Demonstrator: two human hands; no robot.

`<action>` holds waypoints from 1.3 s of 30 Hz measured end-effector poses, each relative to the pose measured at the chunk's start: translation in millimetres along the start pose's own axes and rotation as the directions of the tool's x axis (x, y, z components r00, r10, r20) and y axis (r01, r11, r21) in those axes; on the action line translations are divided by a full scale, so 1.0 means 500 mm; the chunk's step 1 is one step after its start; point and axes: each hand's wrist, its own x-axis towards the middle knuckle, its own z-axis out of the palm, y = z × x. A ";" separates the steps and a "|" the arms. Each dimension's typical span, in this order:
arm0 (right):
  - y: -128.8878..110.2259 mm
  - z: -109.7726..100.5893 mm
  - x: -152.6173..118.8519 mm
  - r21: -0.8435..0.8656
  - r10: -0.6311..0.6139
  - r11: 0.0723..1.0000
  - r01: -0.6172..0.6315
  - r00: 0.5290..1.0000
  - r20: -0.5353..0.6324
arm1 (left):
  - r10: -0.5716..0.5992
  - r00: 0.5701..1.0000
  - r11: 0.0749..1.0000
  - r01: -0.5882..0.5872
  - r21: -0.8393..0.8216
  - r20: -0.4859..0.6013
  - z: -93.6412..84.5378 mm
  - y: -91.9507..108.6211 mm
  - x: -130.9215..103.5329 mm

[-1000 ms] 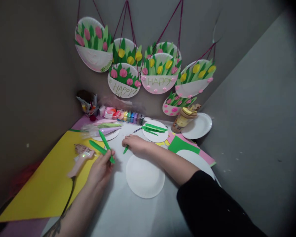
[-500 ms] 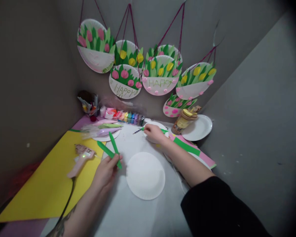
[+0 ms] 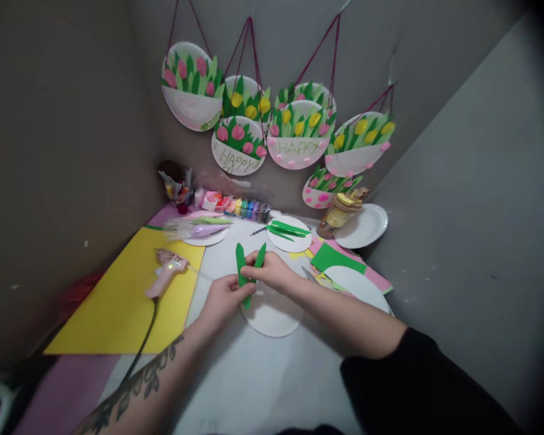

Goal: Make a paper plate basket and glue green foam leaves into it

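Note:
My left hand (image 3: 229, 297) pinches a long green paper leaf (image 3: 240, 260) between thumb and fingers, above the near paper plate (image 3: 274, 317). Close against it, my right hand (image 3: 272, 270) has its fingers closed on a second green paper leaf (image 3: 260, 256), which stands upright beside the first. Both leaves are pointed at the top, and their lower parts are partly covered by my fingers. Farther back, more green paper leaves (image 3: 286, 229) lie on a white round plate (image 3: 300, 244). The near plate is partly hidden under my hands.
A pink glue gun (image 3: 167, 279) with a lit light lies on yellow paper (image 3: 104, 302) at left, its cord running toward me. Scissors (image 3: 309, 275), green paper (image 3: 338, 258) and a drink cup (image 3: 338, 217) are at right. Decorated plates (image 3: 297, 151) hang on the wall.
My right hand has come back from the far plate of leaves to my left hand and now grips a leaf. My left hand has moved right, over the near plate.

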 end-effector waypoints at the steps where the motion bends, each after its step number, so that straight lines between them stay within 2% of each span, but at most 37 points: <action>1: -0.003 0.003 -0.008 0.011 0.016 1.000 -0.016 1.000 -0.023 | 0.009 1.000 1.000 -0.009 0.029 0.012 0.003 0.002 -0.004; 5: 0.007 -0.029 -0.031 -0.018 0.012 1.000 -0.016 0.983 -0.186 | 0.043 0.997 0.998 -0.045 0.032 0.070 0.011 0.017 -0.020; 8: 0.022 -0.066 -0.049 0.194 0.059 0.981 0.006 0.944 -0.326 | 0.064 0.996 0.998 -0.063 -0.024 0.062 0.021 0.029 -0.032; 10: 0.030 -0.086 -0.067 0.352 0.081 0.934 0.065 0.919 -0.385 | 0.075 0.995 0.997 -0.074 -0.029 0.062 0.030 0.033 -0.041; 12: 0.033 -0.105 -0.091 0.432 0.090 0.893 0.128 0.890 -0.448 | 0.095 0.993 0.995 -0.094 -0.023 0.072 0.038 0.035 -0.053; 14: 0.031 -0.124 -0.124 0.472 0.091 0.856 0.208 0.839 -0.536 | 0.130 0.989 0.991 -0.130 -0.015 0.077 0.043 0.035 -0.063; 16: 0.027 -0.138 -0.161 0.523 0.102 0.787 0.327 0.767 -0.634 | 0.172 0.982 0.985 -0.173 0.000 0.076 0.043 0.032 -0.070; 18: 0.028 -0.137 -0.194 0.572 0.124 0.689 0.445 0.704 -0.699 | 0.188 0.982 0.982 -0.187 -0.020 0.037 0.043 0.028 -0.069; 19: 0.032 -0.128 -0.206 0.585 0.130 0.657 0.475 0.693 -0.709 | 0.179 0.984 0.982 -0.179 -0.052 -0.001 0.044 0.024 -0.067; 20: 0.038 -0.113 -0.214 0.589 0.103 0.648 0.483 0.710 -0.697 | 0.168 0.986 0.983 -0.168 -0.079 -0.016 0.046 0.019 -0.064; 21: 0.046 -0.092 -0.216 0.596 0.057 0.662 0.454 0.762 -0.645 | 0.163 0.986 0.981 -0.165 -0.102 -0.024 0.050 0.014 -0.060; 22: 0.055 -0.067 -0.214 0.593 0.018 0.706 0.388 0.826 -0.563 | 0.169 0.986 0.978 -0.169 -0.120 -0.012 0.055 0.007 -0.058; 23: 0.064 -0.041 -0.209 0.560 -0.003 0.763 0.324 0.867 -0.498 | 0.186 0.982 0.975 -0.182 -0.127 0.018 0.060 0.000 -0.056; 24: 0.071 -0.016 -0.201 0.506 -0.020 0.814 0.286 0.884 -0.467 | 0.206 0.977 0.973 -0.198 -0.122 0.057 0.066 -0.007 -0.056; 26: 0.081 0.019 -0.184 0.440 -0.023 0.855 0.276 0.866 -0.499 | 0.253 0.954 0.966 -0.242 -0.086 0.159 0.074 -0.019 -0.056; 28: 0.087 0.025 -0.173 0.459 0.017 0.834 0.306 0.818 -0.575 | 0.308 0.924 0.948 -0.318 0.008 0.226 0.073 -0.028 -0.055; 30: 0.094 0.005 -0.172 0.517 0.089 0.787 0.337 0.768 -0.635 | 0.388 0.892 0.877 -0.435 0.205 0.232 0.062 -0.034 -0.047; 32: 0.103 -0.027 -0.180 0.545 0.160 0.762 0.350 0.714 -0.681 | 0.464 0.851 0.719 -0.523 0.457 0.245 0.047 -0.037 -0.036; 35: 0.114 -0.068 -0.196 0.552 0.225 0.758 0.348 0.655 -0.722 | 0.421 0.824 0.526 -0.563 0.637 0.380 0.033 -0.038 -0.027; 37: 0.116 -0.080 -0.204 0.566 0.236 0.749 0.344 0.660 -0.714 | 0.368 0.804 0.473 -0.594 0.651 0.467 0.035 -0.035 -0.036; 39: 0.113 -0.080 -0.209 0.582 0.227 0.744 0.329 0.694 -0.683 | 0.338 0.782 0.463 -0.623 0.631 0.524 0.045 -0.027 -0.057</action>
